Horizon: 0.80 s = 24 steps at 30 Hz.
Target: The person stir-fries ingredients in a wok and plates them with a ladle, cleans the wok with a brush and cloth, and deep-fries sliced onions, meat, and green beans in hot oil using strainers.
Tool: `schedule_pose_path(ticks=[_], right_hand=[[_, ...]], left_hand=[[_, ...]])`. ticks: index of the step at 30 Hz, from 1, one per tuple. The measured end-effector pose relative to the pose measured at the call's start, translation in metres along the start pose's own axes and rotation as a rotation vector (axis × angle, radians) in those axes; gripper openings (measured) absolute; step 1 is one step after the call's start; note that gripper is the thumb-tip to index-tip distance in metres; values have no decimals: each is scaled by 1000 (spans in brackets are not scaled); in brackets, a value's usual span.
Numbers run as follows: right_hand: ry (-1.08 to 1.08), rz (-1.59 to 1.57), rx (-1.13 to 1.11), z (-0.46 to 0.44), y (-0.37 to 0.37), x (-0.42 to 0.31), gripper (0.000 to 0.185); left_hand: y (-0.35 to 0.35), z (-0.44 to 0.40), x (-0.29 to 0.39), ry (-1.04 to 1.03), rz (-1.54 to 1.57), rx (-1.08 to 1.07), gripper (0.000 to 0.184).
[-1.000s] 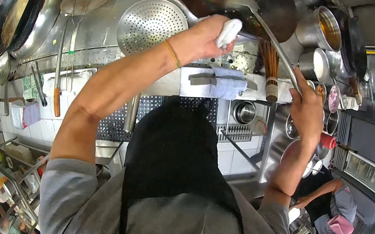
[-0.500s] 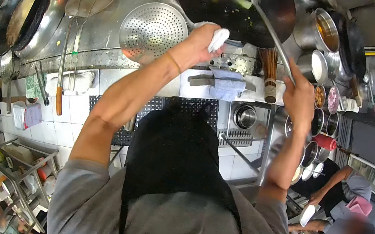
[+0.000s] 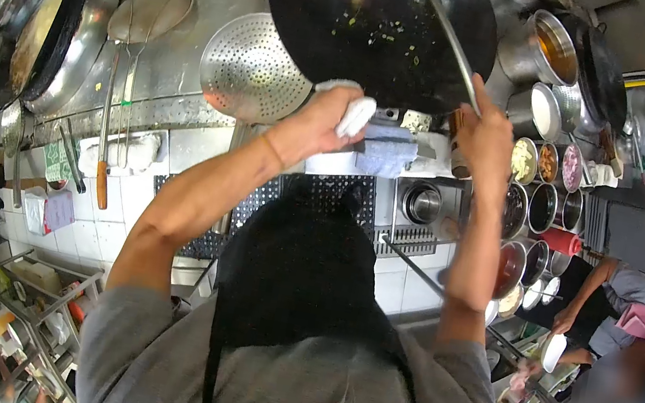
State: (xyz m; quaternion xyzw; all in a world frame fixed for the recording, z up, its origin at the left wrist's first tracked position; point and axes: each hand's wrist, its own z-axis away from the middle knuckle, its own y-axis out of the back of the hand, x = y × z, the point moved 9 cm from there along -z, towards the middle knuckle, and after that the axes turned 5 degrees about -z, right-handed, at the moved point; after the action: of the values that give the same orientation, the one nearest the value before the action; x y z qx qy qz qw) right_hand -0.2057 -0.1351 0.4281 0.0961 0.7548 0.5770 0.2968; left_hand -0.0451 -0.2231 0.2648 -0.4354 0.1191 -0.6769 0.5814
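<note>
My left hand [image 3: 326, 122] is closed round a folded white cloth [image 3: 356, 117] at the near edge of a large black wok [image 3: 382, 57]. The hand and cloth hide the part of the wok they grip. Bits of chopped green and pale food stick to the wok's inside, and orange food shows at the top edge of the view. In my right hand [image 3: 487, 131] is the handle of a long metal ladle [image 3: 454, 42]. It reaches into the wok, where its head is blurred near the top edge. A perforated strainer [image 3: 247, 63] lies left of the wok.
Steel pots [image 3: 535, 110] and several ingredient tins [image 3: 542, 206] stand at the right. A mesh skimmer [image 3: 150, 16] and another wok [image 3: 67, 36] are at the left. A blue cloth [image 3: 387, 151] lies on the counter edge. Another person [image 3: 626, 290] stands at the lower right.
The wok has come nearer to me and tilted, showing more of its inside. Most of the food has gone from view. Both hands have shifted, the left downward, the right left and up.
</note>
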Motion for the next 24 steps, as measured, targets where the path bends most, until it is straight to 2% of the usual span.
schedule_pose_path(ticks=[1,4,5,10,12,14,16,19,20,22,23,24], right_hand=[[14,-37,-49,13,14,3,47],[130,-46,-102,30,40,9,44],[66,-20,-153,33,43,14,44],[153,51,-151,26,38,-14,42],[24,70,-187,6,17,-19,42],[2,69,-131,-15,-11,-23,42],[-24,78,-77,-19,-16,-13,42],[42,54,7,-2,6,-14,43],[85,5,17,5,13,-5,44],[32,-16,-76,22,36,-4,44],[18,-13,-111,30,44,-3,44],[7,-10,-144,34,50,1,44]], left_hand=[[5,5,-6,36,42,19,17],[-9,-10,36,-53,87,-42,19],[-10,-13,37,-7,87,9,18],[-42,6,38,130,73,-33,18],[-33,-9,45,115,89,-49,18],[-19,-28,36,75,133,-119,20],[0,-23,15,-18,75,13,20],[-4,15,-7,65,4,-17,20],[-1,19,7,-33,-15,80,20],[1,-2,29,-9,95,68,19],[-3,-12,37,-2,135,-40,19],[-6,-9,42,-18,142,-43,19]])
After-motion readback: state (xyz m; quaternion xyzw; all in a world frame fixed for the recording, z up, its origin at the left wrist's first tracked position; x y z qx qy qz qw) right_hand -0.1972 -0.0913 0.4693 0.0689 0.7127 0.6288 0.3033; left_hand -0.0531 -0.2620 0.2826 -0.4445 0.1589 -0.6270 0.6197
